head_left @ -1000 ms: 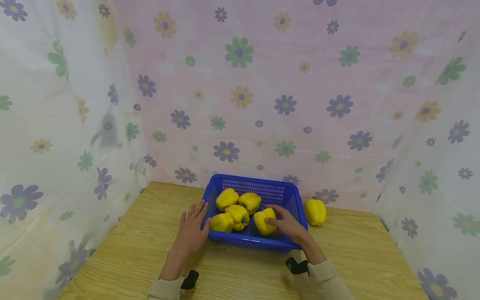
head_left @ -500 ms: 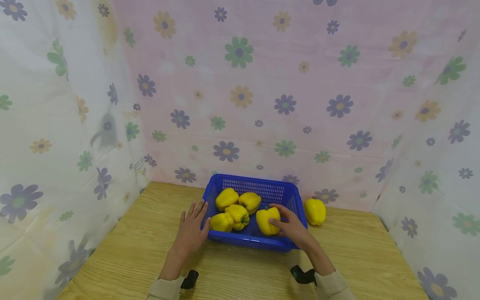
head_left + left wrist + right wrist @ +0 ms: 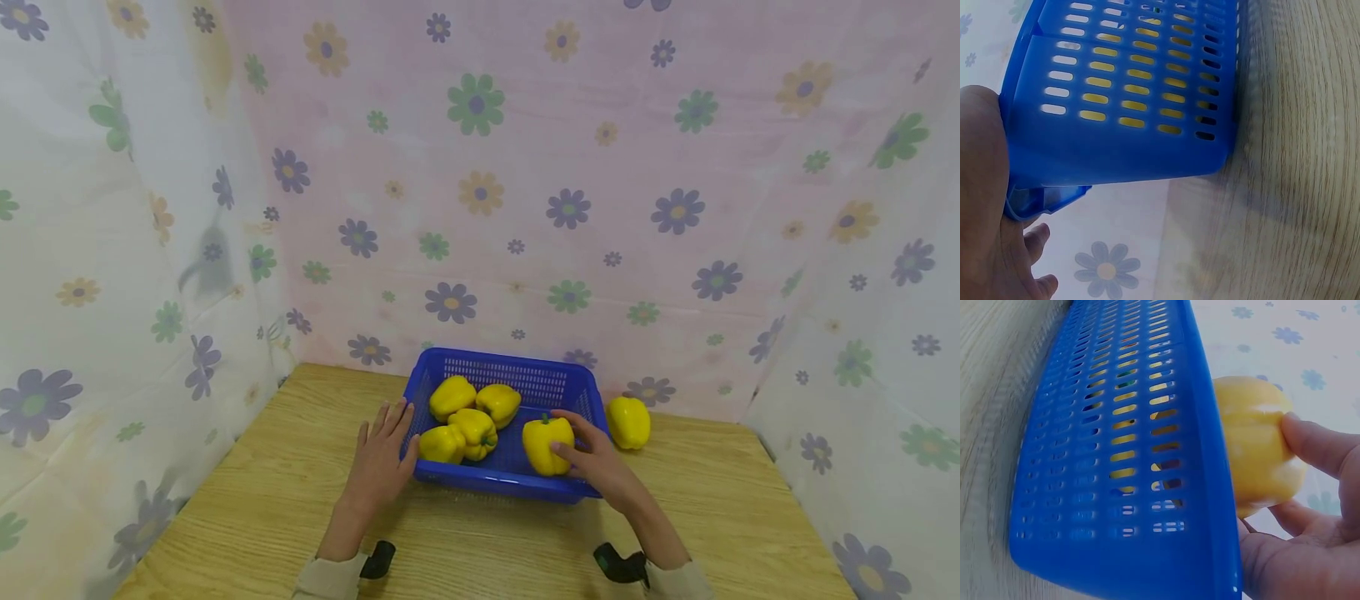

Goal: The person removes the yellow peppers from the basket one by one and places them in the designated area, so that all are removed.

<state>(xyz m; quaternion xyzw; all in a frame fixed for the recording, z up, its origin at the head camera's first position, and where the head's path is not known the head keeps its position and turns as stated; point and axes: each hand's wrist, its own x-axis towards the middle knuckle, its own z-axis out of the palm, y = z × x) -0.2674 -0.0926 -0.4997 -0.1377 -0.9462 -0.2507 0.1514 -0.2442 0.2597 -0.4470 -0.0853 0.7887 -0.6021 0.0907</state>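
Since the earlier frames, the yellow pepper (image 3: 546, 446) in the right hand (image 3: 606, 467) has shifted rightward, and its stem now points up. It is over the right part of the blue basket (image 3: 502, 481); the right wrist view shows it rising above the rim. The right hand grips it from the right, thumb on the near side and fingers behind. The left hand (image 3: 382, 458) lies with fingers extended on the basket's left rim. Four other peppers (image 3: 474, 429) sit together in the basket's left part; one loose pepper (image 3: 628, 422) is on the table (image 3: 465, 550), just beyond the right wall. The held pepper's smooth skin might slip under that one-sided grip, or it could catch the right rim if carried low, perhaps dragging the basket into the loose pepper.
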